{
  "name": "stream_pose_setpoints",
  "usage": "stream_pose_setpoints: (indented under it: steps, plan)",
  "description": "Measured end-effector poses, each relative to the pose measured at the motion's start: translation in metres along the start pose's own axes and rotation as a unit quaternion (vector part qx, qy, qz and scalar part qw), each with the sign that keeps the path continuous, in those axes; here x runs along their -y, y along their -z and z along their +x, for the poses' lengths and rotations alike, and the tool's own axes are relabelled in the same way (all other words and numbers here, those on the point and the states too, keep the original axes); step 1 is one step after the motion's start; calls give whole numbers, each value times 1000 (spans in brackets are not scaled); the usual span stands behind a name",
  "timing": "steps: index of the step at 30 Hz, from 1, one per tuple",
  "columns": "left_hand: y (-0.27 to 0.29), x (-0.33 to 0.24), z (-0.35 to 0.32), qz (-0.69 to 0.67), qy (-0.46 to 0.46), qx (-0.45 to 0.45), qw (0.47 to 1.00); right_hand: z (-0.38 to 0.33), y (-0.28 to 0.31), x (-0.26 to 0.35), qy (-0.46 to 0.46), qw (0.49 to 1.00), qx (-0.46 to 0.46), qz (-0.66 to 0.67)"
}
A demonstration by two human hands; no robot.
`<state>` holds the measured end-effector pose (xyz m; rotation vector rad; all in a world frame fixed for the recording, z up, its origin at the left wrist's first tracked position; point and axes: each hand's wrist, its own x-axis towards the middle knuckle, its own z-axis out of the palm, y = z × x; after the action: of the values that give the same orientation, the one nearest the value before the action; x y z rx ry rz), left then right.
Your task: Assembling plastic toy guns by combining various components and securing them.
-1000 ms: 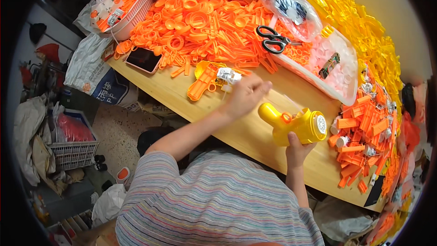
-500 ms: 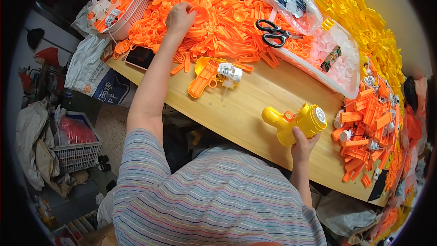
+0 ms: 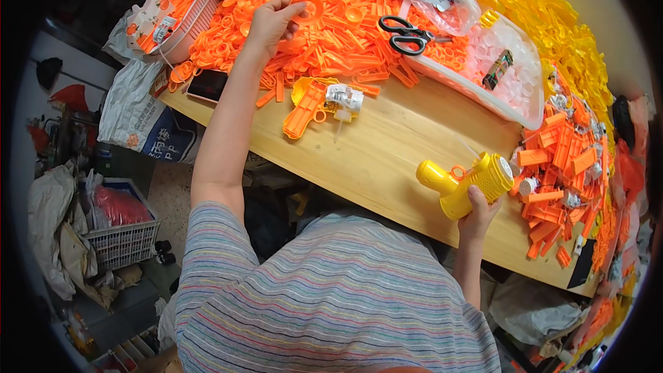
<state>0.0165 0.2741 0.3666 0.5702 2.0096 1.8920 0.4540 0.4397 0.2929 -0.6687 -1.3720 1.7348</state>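
Note:
My left hand [image 3: 271,26] pinches an orange plastic ring [image 3: 318,9] between thumb and fingertips, above the heap of loose orange parts [image 3: 338,38]. In my right hand [image 3: 478,214] is a yellow toy gun [image 3: 461,193], gripped round its body over the table's near right side. A small orange ring sits at the gun's trigger place. Between my hands, a part-built toy gun [image 3: 304,110] lies on the table, its orange handle half and yellow shell joined to a white motor unit [image 3: 343,99].
Black-handled scissors [image 3: 407,36] rest by a white tray [image 3: 528,107] of clear and orange parts. Yellow shells [image 3: 552,24] pile up at the far right, and orange assemblies with wires [image 3: 556,166] at the right. A dark phone [image 3: 207,85] and a pink basket [image 3: 188,38] are at left.
My left hand now holds an orange ring, lifted a little from the heap. My right hand has shifted slightly to the right with the yellow toy gun.

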Motion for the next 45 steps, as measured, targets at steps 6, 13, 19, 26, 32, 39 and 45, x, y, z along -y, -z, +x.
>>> stream_pose_setpoints:
  steps: [6, 13, 19, 26, 32, 39, 45]
  plan:
    - [-57, -8, -75, -5, 78, 222, 972, -2, 7, 7, 2, 1000, -10, -20]
    - [-130, 37, -144, 241, -121, 271, 924, 0, 13, 1, -42, 998, -41, -31]
    - [-151, 51, -169, 351, -231, 326, 847, 1, 26, 21, -50, 996, -27, -64]
    - [-144, 62, -155, 361, -330, 301, 819, 1, 32, 35, -88, 986, 43, -135]
    - [-157, 49, -144, 155, -104, 392, 901, 3, 5, 53, -139, 957, 137, -214]
    - [-155, 14, -146, -122, 100, 494, 855, 7, -21, 54, -136, 918, 255, -271]
    - [-157, 9, -150, -52, 126, 521, 843, 8, -35, 47, -123, 910, 297, -262]
